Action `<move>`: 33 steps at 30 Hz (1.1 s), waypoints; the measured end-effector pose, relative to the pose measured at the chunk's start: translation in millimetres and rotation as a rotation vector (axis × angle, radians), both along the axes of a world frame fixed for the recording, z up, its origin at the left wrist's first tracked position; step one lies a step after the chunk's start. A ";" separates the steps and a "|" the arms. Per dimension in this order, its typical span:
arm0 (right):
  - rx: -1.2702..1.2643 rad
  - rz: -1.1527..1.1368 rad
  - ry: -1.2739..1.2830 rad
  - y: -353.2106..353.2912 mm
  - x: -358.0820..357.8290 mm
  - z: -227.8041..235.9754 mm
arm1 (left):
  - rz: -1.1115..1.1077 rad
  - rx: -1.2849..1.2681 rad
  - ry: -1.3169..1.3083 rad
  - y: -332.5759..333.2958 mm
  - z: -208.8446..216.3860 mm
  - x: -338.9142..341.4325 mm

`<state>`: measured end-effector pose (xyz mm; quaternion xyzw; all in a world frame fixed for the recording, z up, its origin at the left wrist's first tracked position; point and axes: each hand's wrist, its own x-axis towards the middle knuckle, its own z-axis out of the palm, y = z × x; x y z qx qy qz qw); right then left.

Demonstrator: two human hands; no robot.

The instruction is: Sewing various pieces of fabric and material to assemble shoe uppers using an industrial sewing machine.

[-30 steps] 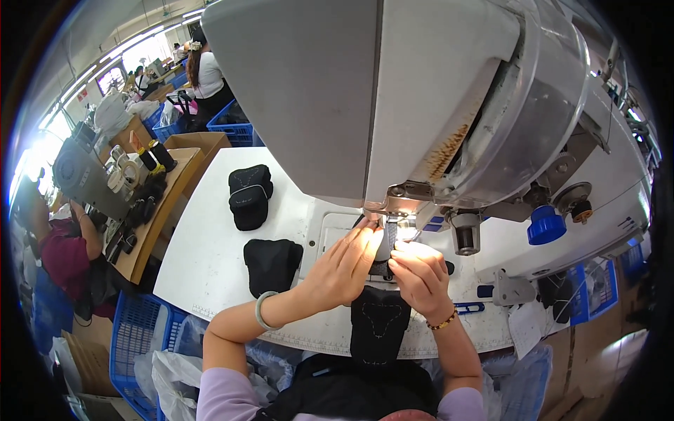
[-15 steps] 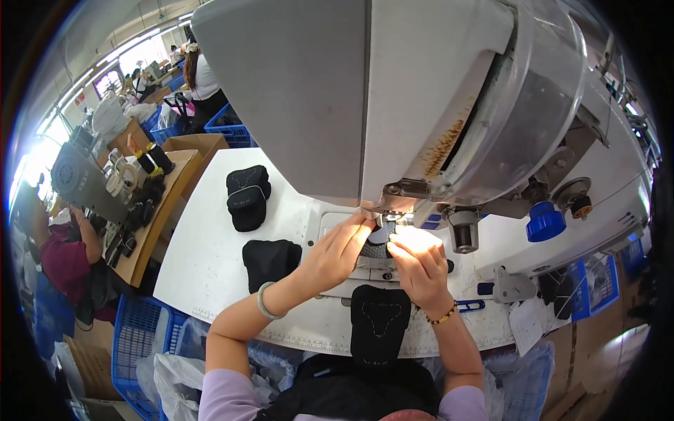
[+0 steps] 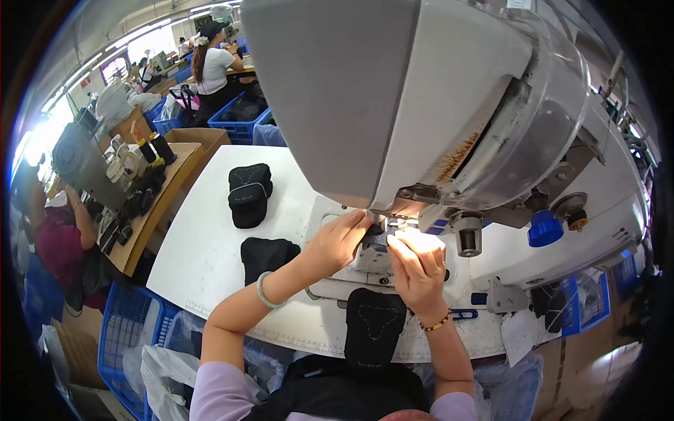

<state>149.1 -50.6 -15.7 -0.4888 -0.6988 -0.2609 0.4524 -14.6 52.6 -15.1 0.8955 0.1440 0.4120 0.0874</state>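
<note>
Both hands are at the needle area of a large white sewing machine. My left hand has its fingers closed at the left edge of a small dark grey fabric piece, close under the machine head. On the piece's right side, my right hand pinches the edge between thumb and fingers, under the bright lamp light. Fingers and machine parts hide some of the fabric. In front of the hands lies a black padded fabric piece with light stitching, reaching the table's near edge.
A stack of black fabric pieces and another black piece lie on the white table, left. Small blue-handled snips rest right of my wrist. Blue crates stand below left; other people work at the far left.
The view has shifted a little, showing more of the room at the left. Between my fingers the grey fabric looks flatter, its light patch no longer showing. Both hands keep their hold.
</note>
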 end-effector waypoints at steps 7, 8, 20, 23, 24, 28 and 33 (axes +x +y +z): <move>-0.035 0.067 0.075 4.8 -0.9 7.8 | -0.071 -0.054 -0.115 16.9 19.6 -17.0; -0.035 0.061 0.074 4.3 -1.4 9.7 | -0.083 -0.257 -0.181 26.5 19.9 -17.7; -0.046 0.108 0.070 5.1 4.4 6.6 | -0.412 -1.604 -0.126 40.7 40.2 0.1; -0.063 0.119 0.100 4.2 1.9 6.9 | -0.487 -1.629 -0.157 42.8 33.8 0.4; -0.062 0.119 0.100 5.1 2.0 7.1 | -0.526 -1.632 -0.175 43.0 31.6 -0.5; -0.062 0.118 0.115 6.5 6.1 1.3 | -0.505 -1.625 -0.171 34.6 28.7 -1.3; 0.043 0.104 0.035 5.7 2.2 -3.7 | -0.327 -1.693 -0.422 9.4 28.7 -0.9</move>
